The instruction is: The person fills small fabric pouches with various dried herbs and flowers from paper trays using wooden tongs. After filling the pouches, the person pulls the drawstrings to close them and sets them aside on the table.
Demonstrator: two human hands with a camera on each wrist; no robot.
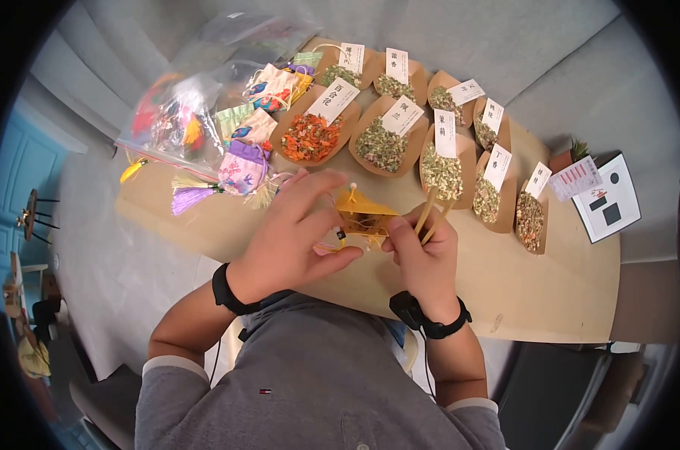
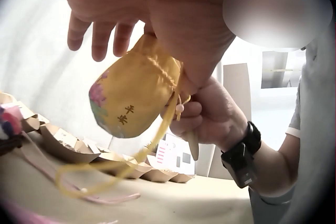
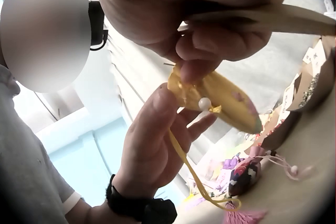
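A yellow drawstring pouch [image 2: 134,95], printed with a pink flower and dark characters, is between my two hands in front of the person's chest. My left hand [image 1: 298,232] pinches it near its gathered mouth with thumb and index finger, the other fingers spread. With its thumb and fingers my right hand [image 1: 427,251] holds the other side of the mouth. The same right hand grips a pair of wooden tongs [image 1: 439,222], tips pointing away from the body. A yellow cord [image 3: 189,169] with a white bead [image 3: 204,104] hangs from the pouch. The pouch's inside is mostly hidden.
Paper trays of dried herbs with labels stand along the table's far side, one with orange petals [image 1: 310,138]. Left of them lie small pouches, including a purple one [image 1: 244,166], and a plastic bag [image 1: 178,124]. A printed card [image 1: 608,198] and potted plant [image 1: 572,154] stand right.
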